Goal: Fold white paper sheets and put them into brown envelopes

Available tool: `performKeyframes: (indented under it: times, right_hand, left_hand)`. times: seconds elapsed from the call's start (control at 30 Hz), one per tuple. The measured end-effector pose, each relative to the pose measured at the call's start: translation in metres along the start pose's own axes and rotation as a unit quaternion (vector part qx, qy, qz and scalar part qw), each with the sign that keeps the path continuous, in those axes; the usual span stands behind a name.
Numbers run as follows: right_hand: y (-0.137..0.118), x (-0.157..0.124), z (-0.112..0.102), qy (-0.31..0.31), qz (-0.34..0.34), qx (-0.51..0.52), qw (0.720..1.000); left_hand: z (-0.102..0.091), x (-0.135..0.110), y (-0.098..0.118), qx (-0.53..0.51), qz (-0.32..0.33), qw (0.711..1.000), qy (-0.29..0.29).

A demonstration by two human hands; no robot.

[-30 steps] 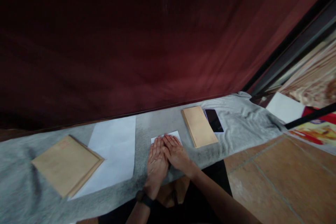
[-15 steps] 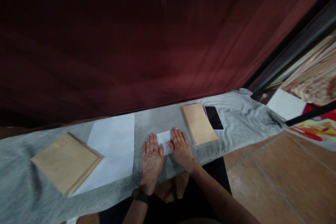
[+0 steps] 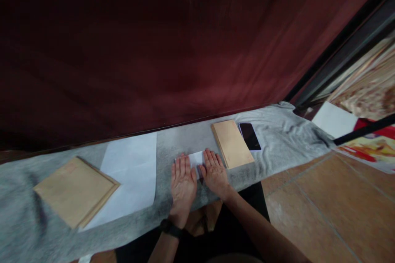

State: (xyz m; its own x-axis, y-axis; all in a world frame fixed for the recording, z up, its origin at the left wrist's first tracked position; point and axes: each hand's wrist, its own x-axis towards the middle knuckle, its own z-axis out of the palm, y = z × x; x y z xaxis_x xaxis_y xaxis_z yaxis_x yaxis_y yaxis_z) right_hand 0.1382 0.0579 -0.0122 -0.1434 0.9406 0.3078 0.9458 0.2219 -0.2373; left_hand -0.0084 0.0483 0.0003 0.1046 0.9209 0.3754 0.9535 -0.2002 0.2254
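Note:
A small folded white paper [image 3: 196, 158] lies on the grey cloth [image 3: 277, 139] that covers the table. My left hand [image 3: 183, 183] lies flat on its left part, fingers stretched out and together. Flat on the paper's right part lies my right hand [image 3: 214, 172], fingers spread. Only a strip of the paper shows between the two hands. A dark watch sits on my left wrist.
A stack of brown envelopes [image 3: 231, 144] and a black phone [image 3: 249, 136] lie right of my hands. To the left are white sheets [image 3: 128, 176] and a second brown envelope stack [image 3: 74, 191]. A dark red curtain hangs behind; tiled floor on the right.
A second ago both hands lay side by side on the paper. They slid apart to its two sides, then came slightly closer together again.

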Motion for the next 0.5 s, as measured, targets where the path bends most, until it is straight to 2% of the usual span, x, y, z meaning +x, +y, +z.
performKeyframes:
  times: [0.1, 0.17, 0.5]
  right_hand:
    - [0.0, 0.0, -0.002, -0.014, -0.006, -0.014, 1.0]
    - [0.0, 0.001, -0.002, -0.018, -0.006, -0.019, 1.0]
    - [0.002, 0.001, -0.001, -0.011, 0.007, 0.008, 1.0]
  left_hand:
    - [0.007, 0.003, 0.013, -0.005, 0.058, 0.998, -0.037]
    - [0.011, 0.004, 0.015, 0.001, 0.066, 0.997, -0.05]
    - [0.004, -0.005, -0.012, 0.036, 0.029, 0.998, -0.035]
